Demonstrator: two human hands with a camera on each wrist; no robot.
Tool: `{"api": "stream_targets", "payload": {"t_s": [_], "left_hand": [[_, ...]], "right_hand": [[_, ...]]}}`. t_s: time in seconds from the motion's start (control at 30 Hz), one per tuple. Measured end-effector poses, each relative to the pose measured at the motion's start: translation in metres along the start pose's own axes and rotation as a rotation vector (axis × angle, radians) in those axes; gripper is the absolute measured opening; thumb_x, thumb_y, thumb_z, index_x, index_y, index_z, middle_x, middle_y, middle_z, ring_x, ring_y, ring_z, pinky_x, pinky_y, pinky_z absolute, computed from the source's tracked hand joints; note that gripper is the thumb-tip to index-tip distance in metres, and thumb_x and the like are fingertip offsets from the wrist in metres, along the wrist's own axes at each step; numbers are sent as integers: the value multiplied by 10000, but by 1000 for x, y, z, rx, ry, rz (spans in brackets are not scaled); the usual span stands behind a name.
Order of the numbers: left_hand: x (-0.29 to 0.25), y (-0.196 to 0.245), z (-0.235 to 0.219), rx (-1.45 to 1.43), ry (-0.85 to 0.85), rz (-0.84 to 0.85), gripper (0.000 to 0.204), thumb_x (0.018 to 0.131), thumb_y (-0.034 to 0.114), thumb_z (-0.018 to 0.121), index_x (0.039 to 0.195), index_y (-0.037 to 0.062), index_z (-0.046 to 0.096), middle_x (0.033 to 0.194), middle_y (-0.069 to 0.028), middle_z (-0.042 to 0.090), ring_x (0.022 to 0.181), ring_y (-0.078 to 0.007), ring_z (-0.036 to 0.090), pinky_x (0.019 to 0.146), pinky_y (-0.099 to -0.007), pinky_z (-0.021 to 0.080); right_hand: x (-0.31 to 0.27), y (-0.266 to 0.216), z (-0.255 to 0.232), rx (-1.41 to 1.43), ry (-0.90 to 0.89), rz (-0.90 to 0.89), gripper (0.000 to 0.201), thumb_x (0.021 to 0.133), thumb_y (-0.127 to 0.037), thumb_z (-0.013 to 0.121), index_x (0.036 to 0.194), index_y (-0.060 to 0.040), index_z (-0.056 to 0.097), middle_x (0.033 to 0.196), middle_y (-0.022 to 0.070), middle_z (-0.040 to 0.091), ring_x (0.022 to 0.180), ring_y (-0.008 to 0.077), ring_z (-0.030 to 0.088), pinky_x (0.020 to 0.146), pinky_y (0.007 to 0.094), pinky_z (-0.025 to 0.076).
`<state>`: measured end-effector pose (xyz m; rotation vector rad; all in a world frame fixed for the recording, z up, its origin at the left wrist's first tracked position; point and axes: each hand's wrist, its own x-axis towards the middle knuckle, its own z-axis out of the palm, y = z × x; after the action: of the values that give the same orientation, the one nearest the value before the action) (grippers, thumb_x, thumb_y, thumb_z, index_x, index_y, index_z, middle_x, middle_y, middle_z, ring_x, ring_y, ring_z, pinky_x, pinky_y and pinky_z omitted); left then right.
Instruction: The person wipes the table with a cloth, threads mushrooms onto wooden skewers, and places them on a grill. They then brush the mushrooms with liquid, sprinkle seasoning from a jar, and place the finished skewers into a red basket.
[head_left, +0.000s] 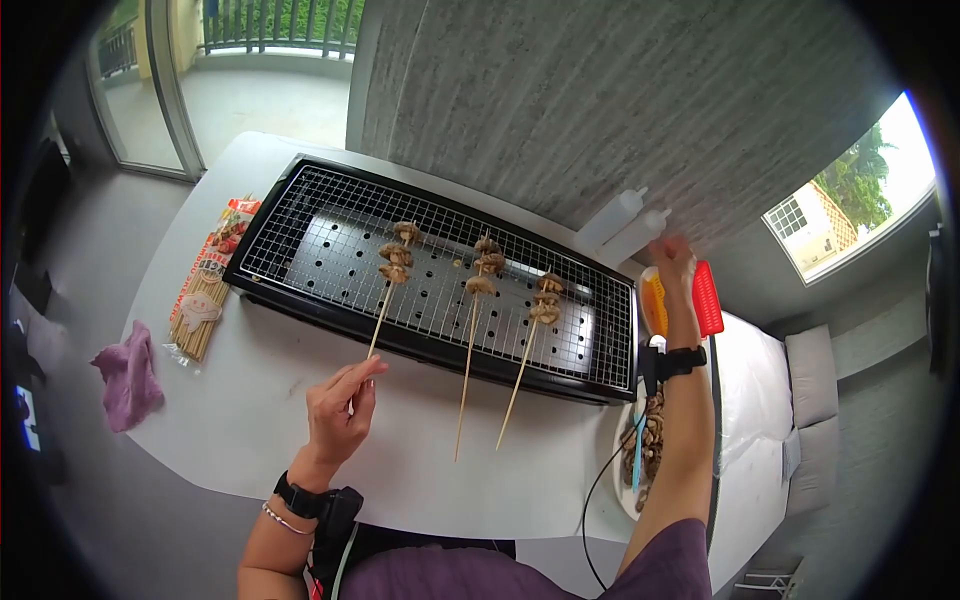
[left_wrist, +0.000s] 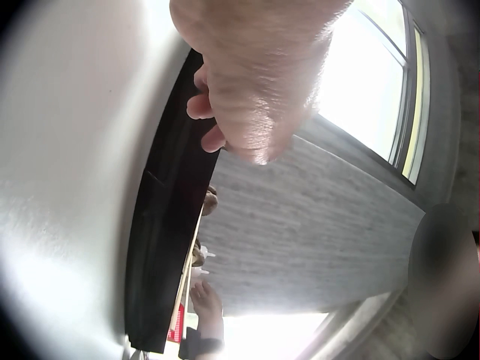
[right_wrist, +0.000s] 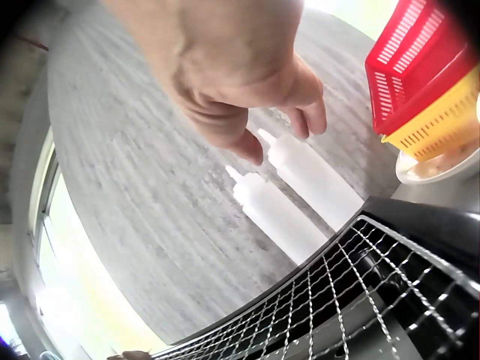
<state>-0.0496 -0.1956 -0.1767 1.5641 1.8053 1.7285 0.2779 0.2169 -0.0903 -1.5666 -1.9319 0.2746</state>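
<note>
Three mushroom skewers lie on the black grill's mesh (head_left: pixel 340 205), sticks pointing toward the person. At the left skewer (head_left: pixel 396 256), the left hand (head_left: pixel 340 410) pinches the stick, its lower part hidden by the fingers. The left wrist view shows that left hand (left_wrist: pixel 255 82) with curled fingers, stick hidden. Two white squeeze bottles (head_left: pixel 612 216) stand by the wall beyond the grill's right end. Over their nozzles is the right hand (head_left: pixel 675 262); in the right wrist view this right hand (right_wrist: pixel 247 82) hangs with fingers apart, just above the bottles (right_wrist: pixel 281 217), with no grip visible.
Red and yellow baskets (head_left: pixel 706 298) stand at the right, near a plate of mushrooms (head_left: pixel 652 440) with a blue utensil. A bag of bamboo sticks (head_left: pixel 200 300) and a purple cloth (head_left: pixel 130 380) lie left of the grill. A dark cable hangs under the right arm.
</note>
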Motion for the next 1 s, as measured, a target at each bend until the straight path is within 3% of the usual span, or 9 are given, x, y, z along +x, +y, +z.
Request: {"api": "stream_targets", "payload": {"t_s": [0.03,0.2,0.3,0.43,0.53,0.6,0.73,0.8,1.0], "left_hand": [[0,1,0,10,-3,-16,369,753,-87,567,1102,28,607,936,-80,676,467,-75,469,452,-197,390],[-1,5,3,-25,-73,-65,475,742,-60,599,1202,46,544,993,-85,664,455,-75,440,459,-200,383],[-3,0,1,-31,-96,-48,607,746,7,617,1320,47,422,1014,-98,658,456,-59,428,458,-201,371],[-7,0,-2,-57,-77,-27,601,791,145,566,1348,27,373,1003,-115,655,462,-44,419,465,-180,353],[-9,-4,-1,-129,-27,-11,583,822,206,549,1347,24,374,1001,-109,652,473,-39,417,470,-184,352],[-10,-7,-2,-172,26,-35,596,887,375,487,1347,17,367,1006,-105,635,514,-27,421,483,-173,368],[-9,-5,-2,-152,63,-37,613,890,401,488,1349,15,360,1020,-112,630,512,-29,423,476,-174,374],[-9,-3,-2,-109,58,-7,537,856,238,523,1331,23,393,1023,-97,646,511,-29,401,477,-182,344],[-10,-5,-3,-139,82,-28,506,855,205,524,1316,27,415,1000,-88,646,508,-29,392,474,-184,342]], "right_hand": [[-11,-1,-10,103,107,-78,562,764,-151,684,1250,22,459,1066,145,623,954,209,606,819,302,485],[-62,-2,-61,193,223,-245,400,836,-93,614,1216,-22,512,1059,114,631,947,179,605,821,296,489],[-96,2,-84,215,269,-151,360,796,-106,660,1133,-14,575,1017,128,641,926,198,617,815,302,488],[-131,40,-92,66,141,-162,377,750,-117,711,1096,-19,599,1017,118,644,908,192,620,791,308,493],[-157,49,-86,-146,-31,-43,541,665,-252,784,1114,-27,584,1035,155,634,940,269,611,812,361,484],[-172,43,-78,-224,-72,-2,580,649,-273,788,1131,-36,570,1034,163,630,957,293,604,823,378,479],[-177,44,-58,-346,-61,42,618,625,-245,771,1160,-62,521,1018,186,621,985,344,583,851,397,463],[-176,53,-51,-343,-45,79,626,622,-227,762,1169,-68,503,1015,193,618,985,357,578,858,399,458],[-181,24,-65,-113,91,89,681,572,-186,797,1161,-61,480,1046,147,597,983,287,584,849,371,463]]}}
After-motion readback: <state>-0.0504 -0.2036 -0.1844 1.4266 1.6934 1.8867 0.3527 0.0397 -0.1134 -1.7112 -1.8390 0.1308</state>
